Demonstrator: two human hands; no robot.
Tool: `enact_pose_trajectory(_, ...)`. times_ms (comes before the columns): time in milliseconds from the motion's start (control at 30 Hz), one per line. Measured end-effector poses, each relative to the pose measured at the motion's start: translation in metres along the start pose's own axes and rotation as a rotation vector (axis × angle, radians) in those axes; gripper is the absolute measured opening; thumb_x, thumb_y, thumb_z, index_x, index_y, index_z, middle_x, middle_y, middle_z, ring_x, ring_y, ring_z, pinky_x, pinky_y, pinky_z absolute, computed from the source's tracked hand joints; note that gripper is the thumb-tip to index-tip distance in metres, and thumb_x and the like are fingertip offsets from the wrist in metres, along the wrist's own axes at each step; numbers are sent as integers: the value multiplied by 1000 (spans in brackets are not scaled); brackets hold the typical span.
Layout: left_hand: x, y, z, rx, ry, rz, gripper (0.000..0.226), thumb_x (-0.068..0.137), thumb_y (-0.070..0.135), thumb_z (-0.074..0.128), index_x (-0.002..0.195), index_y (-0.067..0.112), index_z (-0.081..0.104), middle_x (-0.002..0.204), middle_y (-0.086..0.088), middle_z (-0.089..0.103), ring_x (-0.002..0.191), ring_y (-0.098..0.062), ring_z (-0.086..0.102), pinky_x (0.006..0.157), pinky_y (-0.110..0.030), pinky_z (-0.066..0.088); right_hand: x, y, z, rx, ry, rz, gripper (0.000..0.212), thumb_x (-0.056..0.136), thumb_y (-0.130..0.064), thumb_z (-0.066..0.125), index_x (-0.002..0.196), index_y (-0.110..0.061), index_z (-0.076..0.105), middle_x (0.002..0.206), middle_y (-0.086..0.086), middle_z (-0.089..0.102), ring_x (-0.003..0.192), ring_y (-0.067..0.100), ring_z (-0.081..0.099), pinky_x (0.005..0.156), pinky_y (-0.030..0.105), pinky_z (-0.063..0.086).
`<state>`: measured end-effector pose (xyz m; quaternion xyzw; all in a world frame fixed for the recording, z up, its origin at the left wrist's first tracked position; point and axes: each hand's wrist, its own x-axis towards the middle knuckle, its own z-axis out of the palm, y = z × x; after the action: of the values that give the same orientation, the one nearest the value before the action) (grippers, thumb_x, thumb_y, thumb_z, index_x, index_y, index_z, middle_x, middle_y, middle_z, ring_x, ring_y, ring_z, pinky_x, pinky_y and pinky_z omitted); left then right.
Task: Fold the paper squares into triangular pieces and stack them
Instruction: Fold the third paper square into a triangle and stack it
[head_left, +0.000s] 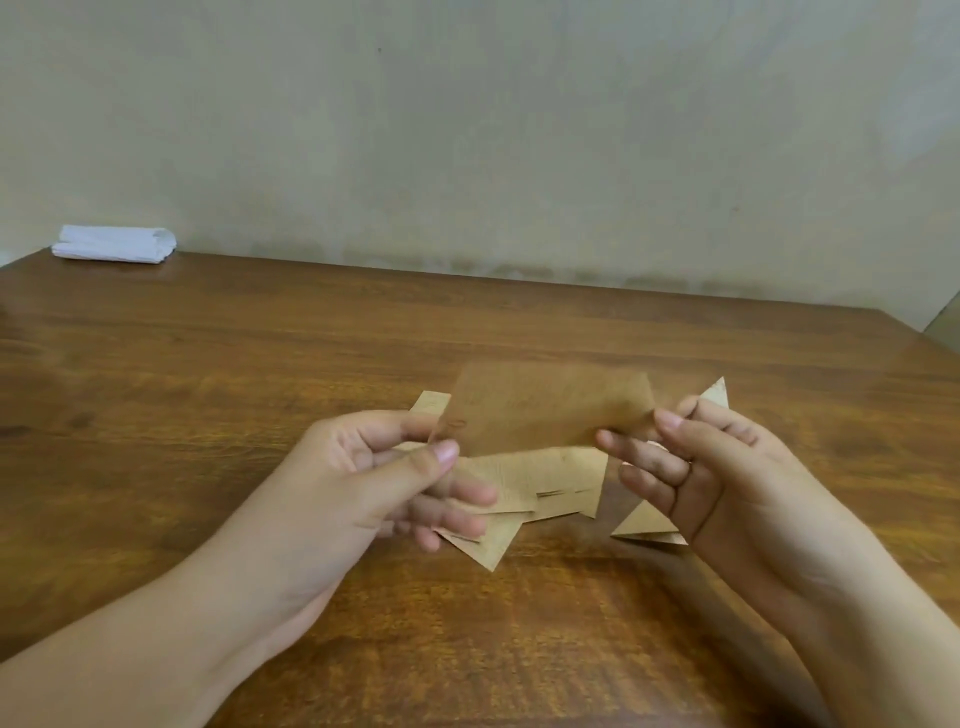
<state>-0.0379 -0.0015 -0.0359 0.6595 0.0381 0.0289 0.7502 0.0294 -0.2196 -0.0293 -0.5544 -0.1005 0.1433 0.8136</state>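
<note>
Both hands were raised above the wooden table (208, 364), sharing one brown paper square (545, 408). Left hand (374, 467) pinched the sheet's lower left corner between thumb and forefinger, the remaining fingers loosely curled beneath. Right hand (696, 467) pinched the lower right corner in like manner, palm turned inward. The sheet was blurred by motion; its surface and any crease could not be made out.

Beneath it, on the table, lay a loose pile of flat paper squares (524, 486), overlapping at angles; the held sheet and the left fingers hid part of the pile, so no count was possible. A folded triangular piece (641, 522) lay just right of the pile, its right side covered by the right hand. Another paper tip (716, 397) showed past the right fingers; what it belonged to was unclear.

At the far left table edge, against the wall (467, 130), sat a folded white cloth (114, 244).
</note>
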Motion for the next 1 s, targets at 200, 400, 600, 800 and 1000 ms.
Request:
enact_pose_trajectory(200,4,1,3,-40,144,195,24,77,-1,60,75,17,76,84,-2,75,83,-13,72,60,-20,56,-12,-2,13,-521,72,-257,69,58,-20,77,116,-46,51,107,-31,63,78,7,71,56,16,54)
enact_pose_trajectory(400,-2,-5,1,136,294,433,47,81,-9,58,80,34,76,87,13,74,89,-5,70,72,-14,54,-19,14,17,-973,-97,-698,49,76,-27,76,119,-40,58,135,-21,46,83,3,69,63,18,55)
enact_pose_trajectory(600,3,-21,-5,488,343,642,25,73,45,68,91,31,76,89,20,71,102,1,63,80,-10,49,-20,28,32,-1157,-71,-927,21,79,-21,66,101,-23,70,121,-12,59,101,-1,61,76,9,48)
enact_pose_trajectory(800,-13,-6,2,318,-7,520,60,66,18,79,113,51,60,96,15,73,91,-3,69,75,-14,52,-19,22,26,-697,-82,-692,9,75,-12,64,73,-20,66,97,-8,69,96,8,65,74,13,49)
enact_pose_trajectory(1000,-10,2,12,60,-181,263,37,60,1,70,73,35,77,92,16,73,93,0,68,73,-13,53,-17,19,19,-446,-231,-412,10,68,-27,73,75,-22,67,107,-7,68,99,8,65,75,21,53)
